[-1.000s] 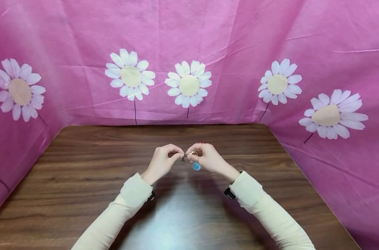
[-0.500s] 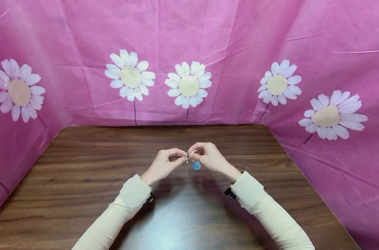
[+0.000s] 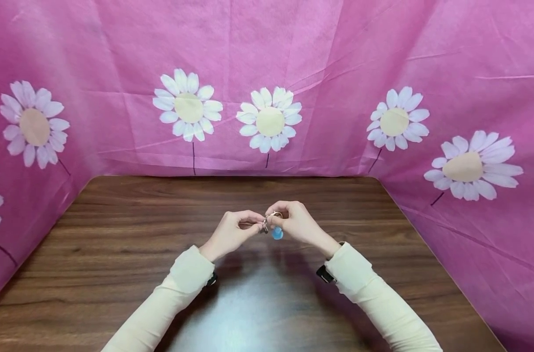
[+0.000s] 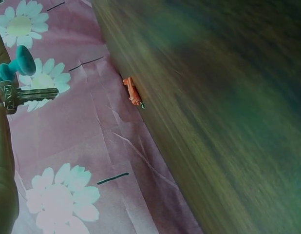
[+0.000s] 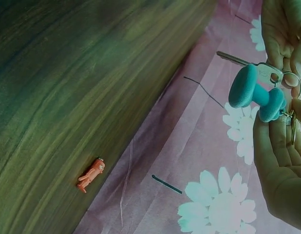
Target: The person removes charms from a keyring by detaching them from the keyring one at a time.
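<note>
In the head view my left hand (image 3: 233, 232) and right hand (image 3: 295, 221) meet fingertip to fingertip over the table. The left one pinches a thin metal key ring (image 5: 299, 84) from which a silver key (image 4: 38, 94) sticks out. My right finger and thumb hold a gold-coloured keychain clasp (image 5: 293, 127). From the clasp hangs a blue charm (image 3: 277, 233), shaped like a push pin with two rounded ends. Fingers partly cover the ring and clasp. A small orange-red figurine (image 5: 91, 174) lies on the table beyond the hands; the right hand hides it in the head view.
The brown wood-grain table (image 3: 117, 274) has rounded far corners. A pink cloth (image 3: 328, 44) printed with white daisies stands along its back and both sides. Dark straps, like the black one (image 3: 324, 274) at the right wrist, show under the rolled cream sleeves (image 3: 192, 266).
My left hand has shifted a little to the right and closer to the right hand. The key piece between the fingertips has turned. The right hand and hanging blue charm have barely moved.
</note>
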{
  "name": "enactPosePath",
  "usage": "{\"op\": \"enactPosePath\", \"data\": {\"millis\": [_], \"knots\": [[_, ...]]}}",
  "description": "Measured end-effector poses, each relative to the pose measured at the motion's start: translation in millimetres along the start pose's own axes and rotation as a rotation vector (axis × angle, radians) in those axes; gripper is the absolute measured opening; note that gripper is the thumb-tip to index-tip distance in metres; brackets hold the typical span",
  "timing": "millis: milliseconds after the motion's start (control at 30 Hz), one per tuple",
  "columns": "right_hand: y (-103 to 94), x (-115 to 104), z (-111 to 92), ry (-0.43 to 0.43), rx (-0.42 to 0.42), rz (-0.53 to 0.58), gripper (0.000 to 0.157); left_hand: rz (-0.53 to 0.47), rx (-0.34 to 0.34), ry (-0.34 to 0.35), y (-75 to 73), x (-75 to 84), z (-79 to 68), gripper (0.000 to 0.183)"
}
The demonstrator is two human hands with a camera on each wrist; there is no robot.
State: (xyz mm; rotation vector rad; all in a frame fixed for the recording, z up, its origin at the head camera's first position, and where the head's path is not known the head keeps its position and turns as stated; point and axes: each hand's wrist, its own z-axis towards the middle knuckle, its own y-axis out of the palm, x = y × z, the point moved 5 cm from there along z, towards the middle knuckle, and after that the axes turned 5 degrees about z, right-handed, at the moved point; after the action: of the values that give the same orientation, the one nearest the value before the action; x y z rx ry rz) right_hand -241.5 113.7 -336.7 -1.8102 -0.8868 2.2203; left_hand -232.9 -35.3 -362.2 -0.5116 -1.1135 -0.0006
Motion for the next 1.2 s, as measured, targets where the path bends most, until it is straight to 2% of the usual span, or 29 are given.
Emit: {"op": "enactPosePath", "data": {"millis": [100, 200, 433, 567, 667, 833, 900, 1000, 1200], "knots": [[-0.7, -1.1, 0.2, 0.006, 0.002, -0.002, 0.008, 0.002, 0.002, 0.012, 0.7, -6.7, 2.5, 0.015], [-1.4, -1.7, -0.3, 0.008, 0.001, -0.013, 0.008, 0.021, 0.004, 0.027, 0.3, -4.6, 2.4, 0.014], [-0.1, 0.0, -4.1, 0.021, -0.029, -0.038, 0.008, 0.016, -0.023, 0.016, 1.9, -6.5, -0.5, 0.014], [-0.7, 2.1, -4.3, 0.017, -0.036, -0.046, 0.010, 0.032, -0.026, 0.045, 3.1, -5.9, -2.2, 0.014], [-3.0, 2.6, -3.3, 0.017, -0.018, -0.034, 0.010, 0.035, 0.007, 0.063, 3.5, -6.4, -2.2, 0.015], [-3.2, 2.4, -2.6, 0.018, -0.021, 0.018, 0.010, 0.024, 0.111, 0.083, 2.3, -5.3, -0.8, 0.017], [-2.3, 2.2, -2.9, 0.013, -0.028, 0.041, 0.010, -0.008, 0.119, 0.082, 2.4, -4.1, -0.5, 0.019], [-0.5, 1.6, -3.5, 0.006, -0.041, 0.078, 0.010, -0.043, 0.092, 0.063, 4.4, -4.1, 0.4, 0.019], [3.3, -2.2, -5.9, -0.027, -0.080, 0.144, 0.009, -0.055, 0.054, 0.003, 7.3, -5.9, 4.2, 0.014]]}}
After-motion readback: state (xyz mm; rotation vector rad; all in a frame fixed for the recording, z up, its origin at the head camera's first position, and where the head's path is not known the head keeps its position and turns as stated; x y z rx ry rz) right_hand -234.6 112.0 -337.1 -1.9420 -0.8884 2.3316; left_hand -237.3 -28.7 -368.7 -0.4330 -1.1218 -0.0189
